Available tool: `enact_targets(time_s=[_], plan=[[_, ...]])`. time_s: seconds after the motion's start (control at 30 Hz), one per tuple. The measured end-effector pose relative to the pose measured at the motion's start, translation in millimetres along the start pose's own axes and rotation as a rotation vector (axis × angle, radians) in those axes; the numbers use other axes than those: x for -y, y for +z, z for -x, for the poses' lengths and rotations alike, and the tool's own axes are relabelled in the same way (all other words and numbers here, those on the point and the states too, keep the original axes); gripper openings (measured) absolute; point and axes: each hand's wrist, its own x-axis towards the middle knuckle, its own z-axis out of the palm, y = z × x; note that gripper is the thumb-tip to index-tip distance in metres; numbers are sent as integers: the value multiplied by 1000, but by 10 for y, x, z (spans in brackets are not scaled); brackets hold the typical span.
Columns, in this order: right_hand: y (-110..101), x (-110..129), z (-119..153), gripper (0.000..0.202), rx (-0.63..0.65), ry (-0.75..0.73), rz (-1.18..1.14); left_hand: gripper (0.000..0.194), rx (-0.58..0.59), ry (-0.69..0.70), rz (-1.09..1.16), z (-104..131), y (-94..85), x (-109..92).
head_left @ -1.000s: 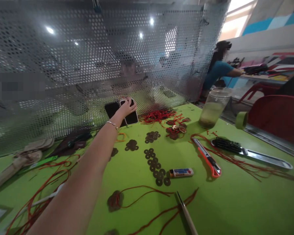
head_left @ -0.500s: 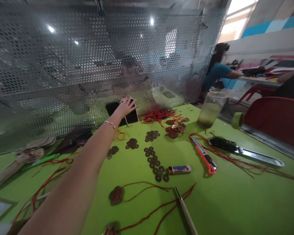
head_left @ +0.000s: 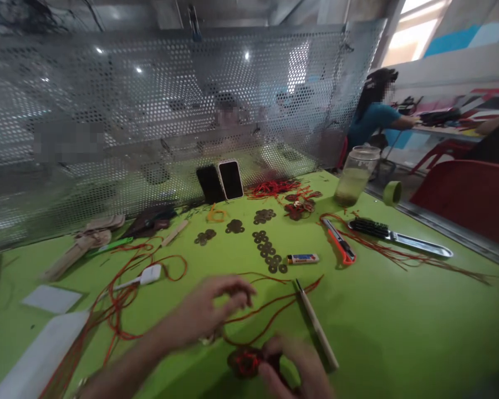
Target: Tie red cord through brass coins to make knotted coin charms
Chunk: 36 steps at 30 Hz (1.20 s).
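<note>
My right hand (head_left: 299,366), at the bottom edge, pinches a cluster of dark coins bound with red cord (head_left: 244,363) between thumb and fingers. My left hand (head_left: 212,305), slightly blurred, hovers to the left above the cords, its curved fingers apart and nothing visible in them. Red cord ends (head_left: 270,321) trail across the green table between the hands and a wooden-handled awl (head_left: 318,327). Several loose round coins (head_left: 268,249) with holes lie in small groups further back, beside a lighter (head_left: 303,259). The left hand hides part of the cords.
Two phones, one black (head_left: 210,184) and one white-rimmed (head_left: 230,180), lean on the perforated metal screen (head_left: 158,122). At right are a box cutter (head_left: 339,242), a brush (head_left: 399,238) and a jar (head_left: 355,177). Red cord (head_left: 120,293) tangles at left. A person in blue (head_left: 372,119) sits beyond.
My left hand has come back from the white-rimmed phone to the front of the table. My right hand has entered view and holds the corded coin cluster. The view has shifted.
</note>
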Motion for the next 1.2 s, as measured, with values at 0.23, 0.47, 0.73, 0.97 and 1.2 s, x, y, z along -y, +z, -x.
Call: enact_targets(time_s=[0.23,0.47,0.73,0.97,1.2], plan=[[-63,133,-55,12,67,90,20,35,-272,-248,303,668,821,389],[-72,174,-75,14,144,157,21,27,-307,-276,420,725,901,432],[-25,236,-78,11,197,144,-27,25,-248,-301,262,772,913,405],[-6,238,-58,9,189,151,-15,11,-206,-199,270,777,906,333],[-4,208,-16,9,162,183,-77,16,-255,-215,253,813,924,297]])
